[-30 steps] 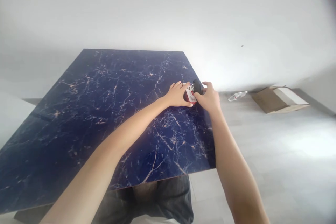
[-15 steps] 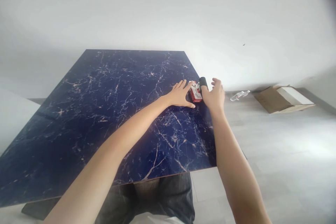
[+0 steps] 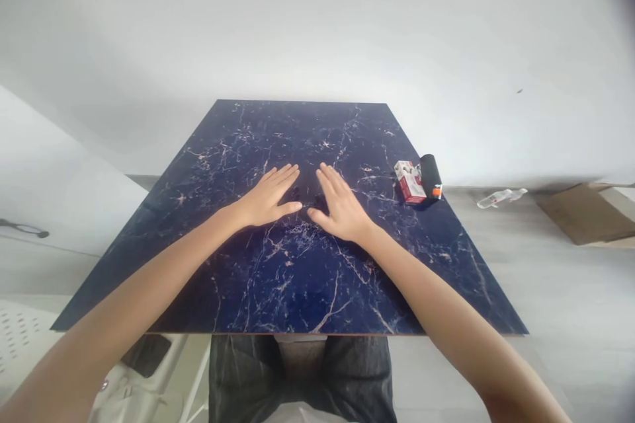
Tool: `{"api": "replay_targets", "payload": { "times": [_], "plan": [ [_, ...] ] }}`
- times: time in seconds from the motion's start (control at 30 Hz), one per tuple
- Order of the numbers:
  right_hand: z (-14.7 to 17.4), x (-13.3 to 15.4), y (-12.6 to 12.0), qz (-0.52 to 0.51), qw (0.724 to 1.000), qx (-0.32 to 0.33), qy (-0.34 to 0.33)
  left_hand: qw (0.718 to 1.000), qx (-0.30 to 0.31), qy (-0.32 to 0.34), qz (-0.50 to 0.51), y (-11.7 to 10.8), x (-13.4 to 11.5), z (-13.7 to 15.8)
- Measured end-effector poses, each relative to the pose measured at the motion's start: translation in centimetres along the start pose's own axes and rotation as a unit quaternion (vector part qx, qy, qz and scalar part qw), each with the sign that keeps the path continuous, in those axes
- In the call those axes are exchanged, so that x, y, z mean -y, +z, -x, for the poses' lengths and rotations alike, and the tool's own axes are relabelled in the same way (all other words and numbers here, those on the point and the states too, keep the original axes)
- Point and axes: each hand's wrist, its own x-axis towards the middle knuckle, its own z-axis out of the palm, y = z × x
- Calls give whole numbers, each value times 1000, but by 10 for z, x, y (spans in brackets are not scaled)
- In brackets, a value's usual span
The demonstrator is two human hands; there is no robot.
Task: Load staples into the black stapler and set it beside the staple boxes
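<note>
My left hand is open, palm down over the middle of the dark blue marble-patterned table, with its thumb stretched toward the other hand. Close beside it, my right hand is also open and flat, holding nothing. The two thumb tips almost meet. Near the table's right edge stands a small red and white box. Right against or very near the box is a black cylinder with an orange mark at its near end. Neither hand touches these two objects.
A clear plastic bottle lies on the floor to the right, near a cardboard box. A white wall rises behind the table. At lower left are a white perforated surface and a dark flat object.
Both hands have left the box and black cylinder at the right edge and come back to the table's middle. The right hand has let go of the cylinder. The view has turned left.
</note>
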Motion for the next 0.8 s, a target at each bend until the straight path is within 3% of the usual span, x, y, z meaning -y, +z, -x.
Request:
{"api": "replay_targets", "payload": {
  "times": [0.17, 0.4, 0.53, 0.8],
  "plan": [
    [-8, 17, 14, -24, 991, 122, -40, 999, 21, 22, 22, 10, -6, 19],
    [-2, 29, 13, -25, 980, 198, -13, 998, 44, 30, -17, 26, -24, 26],
    [-4, 31, 15, 2, 978, 210, -1, 998, 54, 5, -38, 28, -29, 25],
    [1, 23, 19, -21, 985, 173, -12, 999, 45, 3, -23, 27, -27, 25]
  ]
}}
